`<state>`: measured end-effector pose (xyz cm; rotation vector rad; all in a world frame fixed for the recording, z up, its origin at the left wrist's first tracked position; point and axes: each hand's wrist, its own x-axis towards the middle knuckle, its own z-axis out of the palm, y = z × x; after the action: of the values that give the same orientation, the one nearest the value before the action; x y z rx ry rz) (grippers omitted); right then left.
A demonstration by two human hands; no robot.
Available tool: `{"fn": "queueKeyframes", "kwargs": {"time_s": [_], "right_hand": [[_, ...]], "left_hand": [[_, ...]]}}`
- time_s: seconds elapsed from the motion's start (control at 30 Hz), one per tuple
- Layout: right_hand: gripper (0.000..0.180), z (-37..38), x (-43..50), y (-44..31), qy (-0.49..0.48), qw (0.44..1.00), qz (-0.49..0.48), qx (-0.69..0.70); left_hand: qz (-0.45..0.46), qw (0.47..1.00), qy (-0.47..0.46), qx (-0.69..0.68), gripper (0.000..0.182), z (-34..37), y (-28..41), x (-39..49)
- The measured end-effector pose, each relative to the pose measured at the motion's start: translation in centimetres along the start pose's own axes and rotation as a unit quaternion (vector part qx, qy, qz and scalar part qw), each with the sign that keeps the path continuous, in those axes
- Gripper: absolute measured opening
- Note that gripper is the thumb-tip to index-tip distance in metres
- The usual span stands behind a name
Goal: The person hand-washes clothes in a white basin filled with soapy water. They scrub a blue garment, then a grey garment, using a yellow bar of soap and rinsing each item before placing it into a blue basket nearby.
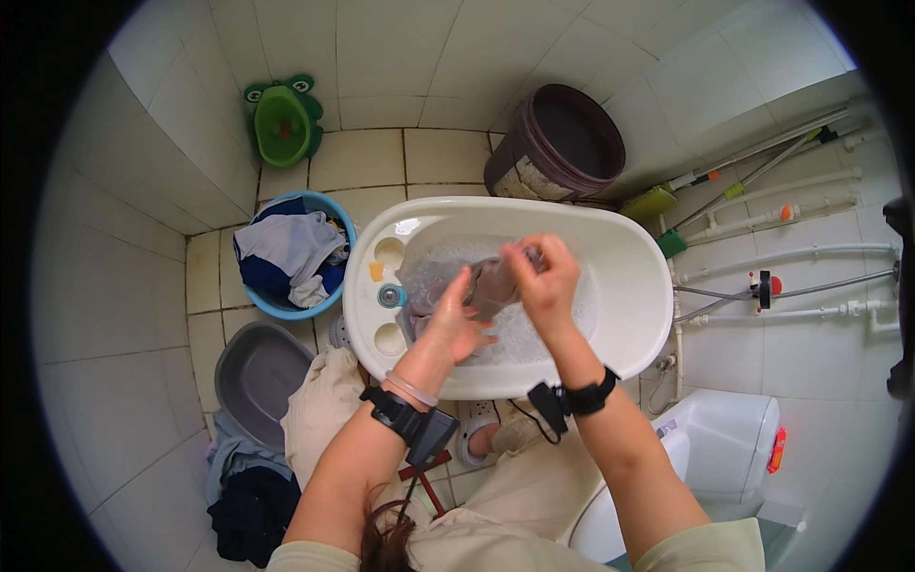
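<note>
A wet greyish-mauve cloth (493,287) hangs over soapy water in a white plastic baby bathtub (629,286). My right hand (547,279) pinches its upper right end between thumb and fingers. Beside the cloth's lower left part, my left hand (457,322) has its fingers spread and looks blurred; it may brush the fabric, but holds none of it. More of the cloth lies in suds (529,343) at the tub's left side. On the tub's left ledge are two round recesses, a yellow piece (376,272) that may be soap, and a blue-rimmed round fitting (391,295).
Left of the tub stand a blue basin (289,312) heaped with clothes (289,247) and a grey basin (261,379). Dark clothes (254,511) lie lower left. Behind are a green frog-shaped urinal (282,129) and a maroon bucket (522,157). A toilet (722,443) and pipes (800,314) line the right.
</note>
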<state>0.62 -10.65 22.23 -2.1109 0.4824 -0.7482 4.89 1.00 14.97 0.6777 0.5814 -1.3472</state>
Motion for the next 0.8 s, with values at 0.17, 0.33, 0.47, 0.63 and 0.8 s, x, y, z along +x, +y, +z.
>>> {"fn": "queueKeyframes", "kwargs": {"time_s": [0.17, 0.33, 0.47, 0.63, 0.8], "right_hand": [[0.044, 2.7, -4.7, -2.3, -0.18, 0.978, 0.066, -0.086], [0.016, 4.9, -3.2, 2.3, 0.014, 0.994, 0.01, -0.11], [0.02, 5.7, -5.3, 5.0, -0.035, 0.994, -0.032, -0.096], [0.021, 4.1, -1.6, 7.2, -0.008, 0.981, 0.018, -0.194], [0.02, 2.6, -1.5, 2.0, -0.086, 0.966, -0.218, -0.108]], "left_hand": [[0.09, 0.917, -0.351, -0.167, 0.035, -1.7, -2.0, 4.0], [0.228, 0.964, -0.079, -0.113, 0.027, -2.1, -3.2, 4.3], [0.217, 0.969, -0.047, -0.106, 0.03, -2.6, -2.3, 3.6], [0.213, 0.975, 0.002, -0.06, 0.031, -1.1, -2.0, 4.0], [0.084, 0.984, -0.155, -0.008, 0.029, -1.8, -0.7, 2.9]]}}
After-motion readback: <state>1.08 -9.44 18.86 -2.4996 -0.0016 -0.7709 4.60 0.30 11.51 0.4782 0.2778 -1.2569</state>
